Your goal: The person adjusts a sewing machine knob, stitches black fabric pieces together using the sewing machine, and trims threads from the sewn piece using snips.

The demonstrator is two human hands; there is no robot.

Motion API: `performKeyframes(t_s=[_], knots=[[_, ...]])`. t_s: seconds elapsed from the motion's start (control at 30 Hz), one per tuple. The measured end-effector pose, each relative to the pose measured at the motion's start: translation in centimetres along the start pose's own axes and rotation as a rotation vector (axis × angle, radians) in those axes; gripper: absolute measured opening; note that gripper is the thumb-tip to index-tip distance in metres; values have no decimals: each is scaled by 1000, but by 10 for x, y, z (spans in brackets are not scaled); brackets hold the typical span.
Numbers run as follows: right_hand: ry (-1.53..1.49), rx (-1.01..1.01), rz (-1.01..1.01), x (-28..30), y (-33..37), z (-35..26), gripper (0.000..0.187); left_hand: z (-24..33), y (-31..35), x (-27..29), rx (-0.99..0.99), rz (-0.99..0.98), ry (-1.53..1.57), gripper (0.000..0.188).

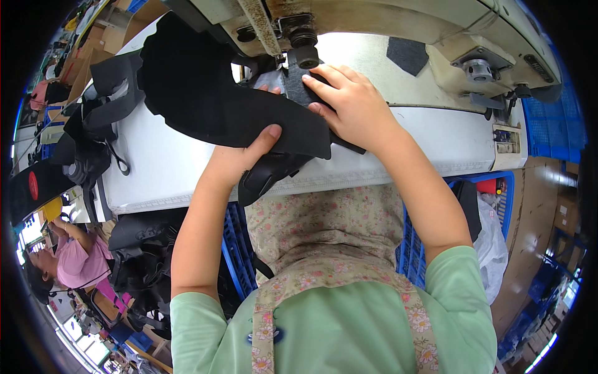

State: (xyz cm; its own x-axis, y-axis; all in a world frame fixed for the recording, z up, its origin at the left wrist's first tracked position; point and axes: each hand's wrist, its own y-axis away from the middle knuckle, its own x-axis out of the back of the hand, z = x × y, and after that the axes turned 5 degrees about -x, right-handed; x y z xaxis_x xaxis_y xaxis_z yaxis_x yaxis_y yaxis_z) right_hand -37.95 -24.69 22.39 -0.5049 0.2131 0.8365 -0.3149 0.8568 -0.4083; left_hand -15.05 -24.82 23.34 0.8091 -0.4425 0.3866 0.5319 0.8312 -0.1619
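One black piece (199, 93) lies before the machine's (398, 19) head. Left hand (254, 151) grasps it, thumb on top; right hand (355, 109), just before the head, presses a dark strip (296, 87), pinching or not I cannot tell. Probably stitching; next calls for steady guiding.

White worktop (159, 162) with a sewing machine (398, 15)
A dark angular patch (407, 56) lies on the machine's pale bed (361, 48); black pieces (115, 75) lie along the worktop's left end.
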Motion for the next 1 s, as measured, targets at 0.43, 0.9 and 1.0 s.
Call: performKeyframes(t_s=[0.43,0.9,1.0], knots=[[-18,-27,-57,5,-3,-2,37,3,-1,-5,-17,88,65,44],[-24,-48,-24,-3,-14,-2,35,16,-6,1,48,63,-7,48],[-56,5,-64,11,-9,5,30,24,14,-20,-105,113,-400,46]])
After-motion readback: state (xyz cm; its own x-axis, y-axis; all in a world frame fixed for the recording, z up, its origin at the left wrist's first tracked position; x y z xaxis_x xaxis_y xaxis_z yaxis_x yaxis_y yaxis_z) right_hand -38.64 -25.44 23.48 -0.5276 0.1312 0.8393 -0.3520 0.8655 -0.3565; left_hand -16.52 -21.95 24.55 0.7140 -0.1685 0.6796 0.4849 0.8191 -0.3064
